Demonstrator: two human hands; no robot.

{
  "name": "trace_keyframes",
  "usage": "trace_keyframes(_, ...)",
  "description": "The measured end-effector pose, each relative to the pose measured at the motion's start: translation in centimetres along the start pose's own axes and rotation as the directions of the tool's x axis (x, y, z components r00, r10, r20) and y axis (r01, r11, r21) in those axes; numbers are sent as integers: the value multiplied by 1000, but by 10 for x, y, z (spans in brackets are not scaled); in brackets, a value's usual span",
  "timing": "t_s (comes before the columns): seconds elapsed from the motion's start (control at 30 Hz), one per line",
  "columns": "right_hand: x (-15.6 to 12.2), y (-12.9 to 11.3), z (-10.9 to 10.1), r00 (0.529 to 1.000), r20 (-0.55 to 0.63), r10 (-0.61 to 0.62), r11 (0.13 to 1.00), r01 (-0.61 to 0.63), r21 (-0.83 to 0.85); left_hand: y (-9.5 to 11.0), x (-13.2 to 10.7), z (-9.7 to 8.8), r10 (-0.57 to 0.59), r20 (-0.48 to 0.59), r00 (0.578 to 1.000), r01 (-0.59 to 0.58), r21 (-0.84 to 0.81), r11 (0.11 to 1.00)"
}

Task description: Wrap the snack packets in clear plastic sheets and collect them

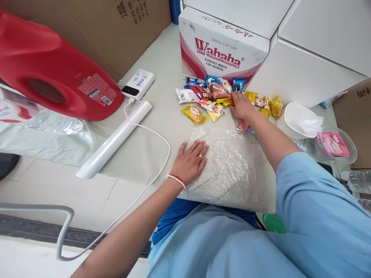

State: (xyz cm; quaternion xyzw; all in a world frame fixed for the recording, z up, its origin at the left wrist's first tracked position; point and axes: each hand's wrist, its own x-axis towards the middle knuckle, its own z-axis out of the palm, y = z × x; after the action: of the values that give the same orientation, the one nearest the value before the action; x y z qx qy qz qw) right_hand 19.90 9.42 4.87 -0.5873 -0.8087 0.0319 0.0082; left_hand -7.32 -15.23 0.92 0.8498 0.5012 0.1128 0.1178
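Note:
My left hand [189,162] lies flat with its fingers spread on a clear, wrinkled plastic bag [228,170] near the table's front edge. At the right side of a heap of wrapped snacks [216,92], my right hand [241,106] has its fingers bent around the end of a gold-wrapped snack packet [225,102]. Part of that grip is hidden. A yellow snack packet [194,114] lies at the heap's near left, with a white packet [187,95] behind it. Blue packets [239,84] sit at the back. More yellow packets [276,106] lie right of my right hand.
Behind the snacks stands a Wahaha water carton [222,50]. To the left are a red jug [58,73], a power bank [138,84] with a white cable [162,139], and a white roll [116,139]. A white tub [295,119] and a clear round container [350,144] stand right.

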Motion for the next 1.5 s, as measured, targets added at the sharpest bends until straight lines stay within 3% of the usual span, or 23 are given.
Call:
trace_keyframes(0.17,-16,-7,5,998,-56,7,997,-11,-73,0,0,-1,1,11,1000,-1,2,1000)
trace_keyframes(0.33,-72,-6,-32,998,-69,-10,999,8,-35,0,0,-1,-2,8,1000,2,8,1000)
trace_keyframes(0.4,-107,-17,-48,1000,-8,-21,998,21,54,0,0,-1,4,7,1000,-4,4,1000)
trace_keyframes(0.5,-163,-47,-59,959,182,-217,963,180,201,-1,0,-1,8,2,1000,-8,-10,1000)
trace_keyframes(0.6,-206,-77,-49,899,270,-345,931,289,224,-1,0,-2,8,-3,1000,-8,-21,1000)
trace_keyframes(0.67,-222,-90,-35,897,287,-335,941,301,156,-1,0,-2,7,4,1000,-7,-15,1000)
trace_keyframes(0.83,-233,-105,-6,938,120,-326,944,316,92,-1,0,-3,3,16,1000,-3,-3,1000)
trace_keyframes(0.93,-235,-112,0,937,117,-329,940,314,131,-1,-1,-3,1,21,1000,-1,2,1000)
trace_keyframes(1.07,-238,-112,1,941,146,-304,948,283,145,0,0,-3,-11,39,999,11,11,1000)
trace_keyframes(1.2,-241,-97,-5,938,166,-304,950,284,132,1,1,-3,-42,27,999,42,-9,999)
trace_keyframes(1.33,-239,-87,-15,964,99,-249,955,227,193,-2,1,-5,-58,51,997,61,-52,997)
trace_keyframes(1.5,-233,-106,-11,940,105,-324,928,294,230,-9,-2,-8,-73,50,996,80,-168,982)
